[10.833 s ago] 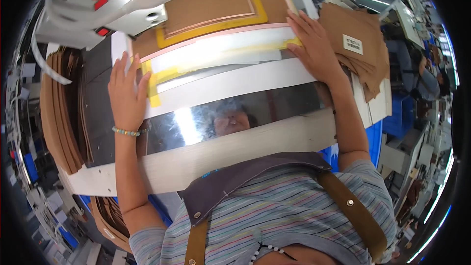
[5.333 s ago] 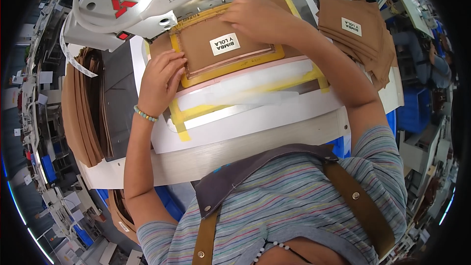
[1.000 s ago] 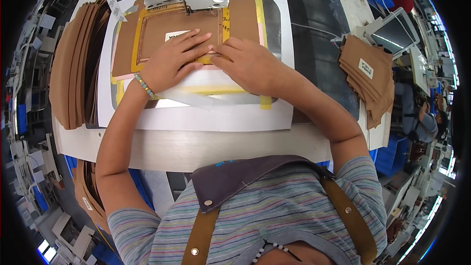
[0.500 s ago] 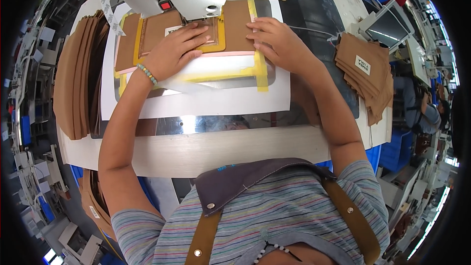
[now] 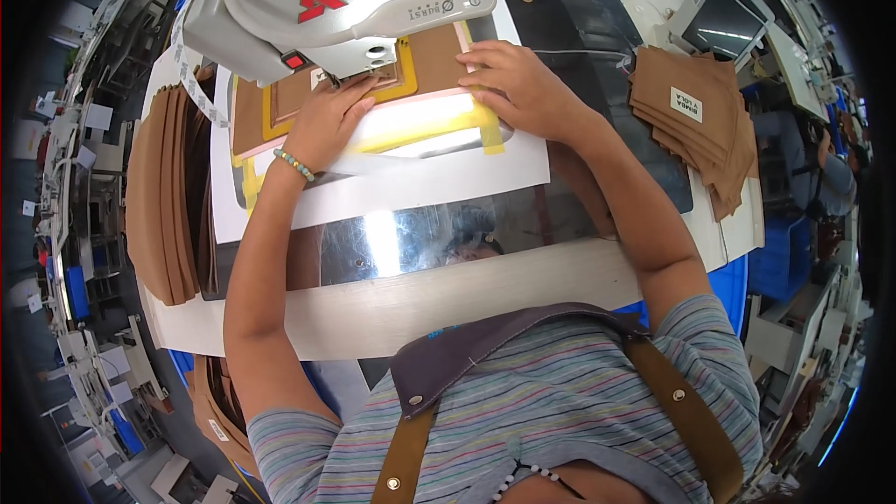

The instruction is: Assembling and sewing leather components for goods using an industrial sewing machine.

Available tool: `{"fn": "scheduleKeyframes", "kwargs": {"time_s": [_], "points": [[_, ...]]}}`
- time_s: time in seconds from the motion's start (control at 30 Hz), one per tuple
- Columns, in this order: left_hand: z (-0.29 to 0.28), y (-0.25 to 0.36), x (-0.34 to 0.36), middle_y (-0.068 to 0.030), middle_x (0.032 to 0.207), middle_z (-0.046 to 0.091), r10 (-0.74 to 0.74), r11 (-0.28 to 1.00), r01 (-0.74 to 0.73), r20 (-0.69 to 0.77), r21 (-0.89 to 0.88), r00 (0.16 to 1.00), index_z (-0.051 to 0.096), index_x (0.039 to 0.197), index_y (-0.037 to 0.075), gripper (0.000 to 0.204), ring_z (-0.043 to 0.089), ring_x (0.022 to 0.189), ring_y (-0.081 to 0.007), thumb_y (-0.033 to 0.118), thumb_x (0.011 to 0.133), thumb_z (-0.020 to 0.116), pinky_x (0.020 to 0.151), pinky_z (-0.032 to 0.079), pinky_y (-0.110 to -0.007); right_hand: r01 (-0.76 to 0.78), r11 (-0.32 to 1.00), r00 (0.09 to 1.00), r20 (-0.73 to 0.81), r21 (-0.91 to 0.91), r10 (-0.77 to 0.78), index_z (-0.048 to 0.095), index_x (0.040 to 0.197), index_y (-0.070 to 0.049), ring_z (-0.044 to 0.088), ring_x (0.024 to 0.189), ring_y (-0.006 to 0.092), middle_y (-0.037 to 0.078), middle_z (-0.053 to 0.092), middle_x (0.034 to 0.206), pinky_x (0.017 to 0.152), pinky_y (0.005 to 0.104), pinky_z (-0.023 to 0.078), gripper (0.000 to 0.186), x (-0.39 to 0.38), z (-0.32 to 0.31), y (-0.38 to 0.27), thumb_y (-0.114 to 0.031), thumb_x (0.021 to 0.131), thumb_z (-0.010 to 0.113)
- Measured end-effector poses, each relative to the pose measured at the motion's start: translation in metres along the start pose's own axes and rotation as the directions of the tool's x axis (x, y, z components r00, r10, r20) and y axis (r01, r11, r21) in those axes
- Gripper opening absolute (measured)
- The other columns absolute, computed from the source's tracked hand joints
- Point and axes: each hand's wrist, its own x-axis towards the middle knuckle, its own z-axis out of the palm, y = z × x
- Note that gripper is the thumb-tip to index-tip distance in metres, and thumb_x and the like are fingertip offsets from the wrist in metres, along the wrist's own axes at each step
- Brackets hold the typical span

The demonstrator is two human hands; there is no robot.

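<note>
My left hand (image 5: pixel 329 126), with a beaded bracelet at the wrist, lies with its fingers stretched over a flat work template, close beside the sewing machine's needle area. Its fingertips reach under the white machine head (image 5: pixel 308 0), which partly hides them. My right hand (image 5: pixel 523 89) rests on the template's right edge, fingers apart. A brown panel (image 5: pixel 434 61) lies in the template, with a yellow frame (image 5: pixel 403 84) around its middle part. Yellow tape (image 5: pixel 492 138) and a pink strip run along the edges. A white sheet (image 5: pixel 523 168) lies beneath.
A row of folded brown pieces (image 5: pixel 159 196) stands at the left. Stacked brown pieces with a white label (image 5: pixel 686 103) lie at the right, near a small screen (image 5: pixel 723 23). A shiny metal plate (image 5: pixel 401 243) borders the pale table edge (image 5: pixel 467 303).
The view has tilted and shifted. The template and white sheet have slid away from me under the machine head, both hands moving along with them. More of the metal plate shows.
</note>
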Motion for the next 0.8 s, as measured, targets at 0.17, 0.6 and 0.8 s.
{"fn": "scheduleKeyframes", "kwargs": {"time_s": [0.17, 0.6, 0.8], "points": [[-0.018, -0.039, -0.024, -0.0198, 0.135, 0.068, -0.163, 0.986, 0.160, -0.113, -0.034, 0.980, 0.071, 0.133, 0.001, 0.033, 0.061, 0.125, -0.0395, 0.018, 0.105, 0.062, 0.109, 0.048, -0.044, 0.025, 1.000, 1.000, 0.001, -0.005, -0.025, 0.079, 0.121, -0.008, 0.051, 0.143, 0.0278, 0.009, 0.068, 0.142, 0.117, 0.0461, 0.040, 0.027, -0.001, 0.005, -0.001, -0.019, 0.102, 0.064], [-0.036, -0.158, -0.110, -0.0215, 0.164, 0.048, -0.384, 0.859, 0.434, -0.218, 0.271, 0.897, 0.050, 0.157, -0.002, 0.058, 0.045, 0.150, -0.0401, 0.033, 0.110, 0.055, 0.125, 0.034, -0.045, -0.011, 0.999, 0.997, 0.080, -0.048, 0.015, 0.076, 0.127, -0.009, 0.048, 0.147, 0.0290, 0.008, 0.065, 0.148, 0.122, 0.0456, 0.036, 0.027, 0.002, -0.025, -0.020, -0.016, 0.103, 0.065], [-0.037, -0.146, -0.094, -0.0202, 0.161, 0.051, -0.403, 0.850, 0.452, -0.220, 0.269, 0.889, 0.057, 0.153, 0.003, 0.054, 0.051, 0.143, -0.0404, 0.034, 0.110, 0.056, 0.121, 0.040, -0.045, 0.044, 0.998, 0.999, 0.029, -0.039, -0.043, 0.076, 0.122, -0.009, 0.050, 0.147, 0.0290, 0.006, 0.065, 0.148, 0.123, 0.0452, 0.036, 0.023, -0.012, -0.058, -0.025, -0.014, 0.103, 0.065]]}}
